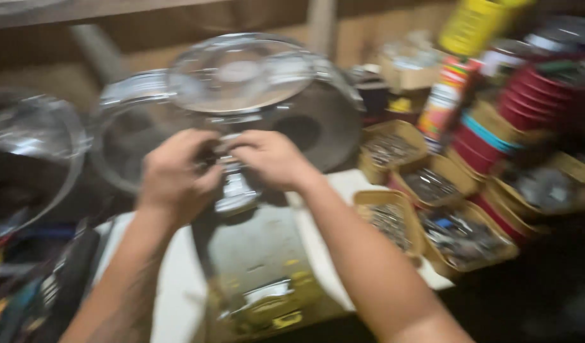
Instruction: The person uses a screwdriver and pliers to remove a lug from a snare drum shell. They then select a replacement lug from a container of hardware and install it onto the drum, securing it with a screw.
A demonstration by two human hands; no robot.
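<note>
1. Nearest, at lower centre, a grey metal block (257, 254) with yellow marks lay on a white board (178, 292).
2. Above it, the left hand (175, 174) and right hand (270, 159) were both clamped on a glass stand's stem (234, 184).
3. Further right sat small cardboard trays of hardware (432, 203); blurred red tins (533, 95) stood beyond.

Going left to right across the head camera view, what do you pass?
Clear dome → left hand → right hand → small trays of metal parts → stack of red tubs.
</note>
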